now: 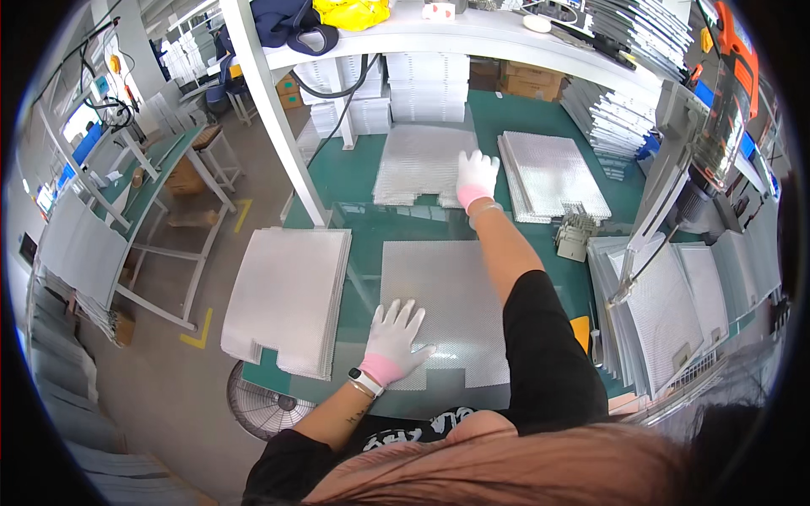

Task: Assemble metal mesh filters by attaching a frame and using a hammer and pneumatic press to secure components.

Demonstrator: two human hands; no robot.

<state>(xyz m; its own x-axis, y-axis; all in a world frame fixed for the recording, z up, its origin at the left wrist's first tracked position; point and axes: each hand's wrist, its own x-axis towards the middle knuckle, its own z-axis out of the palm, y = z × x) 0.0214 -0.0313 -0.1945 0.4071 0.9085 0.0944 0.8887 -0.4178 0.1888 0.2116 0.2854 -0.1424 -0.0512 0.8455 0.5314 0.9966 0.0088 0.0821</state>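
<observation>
A perforated, pale grey sheet (447, 295) with a notch in its near edge lies flat on the green table. My left hand (395, 341), in a white glove with a pink cuff, rests on its near left part with fingers spread. Farther off, my right hand (477, 177), gloved alike, touches the right edge of a stack of similar sheets (418, 164). Its fingers are apart and slightly bent; nothing shows in them. Another sheet stack (291, 295) sits at the left, and one more (553, 173) lies right of my right hand.
Small metal parts (577, 234) lie by the right stack. An orange power screwdriver (734, 93) hangs at the right, above upright panels (658, 312). A white shelf (472, 38) spans the back, its post (283, 118) rising at the left. Below left is a floor fan (266, 403).
</observation>
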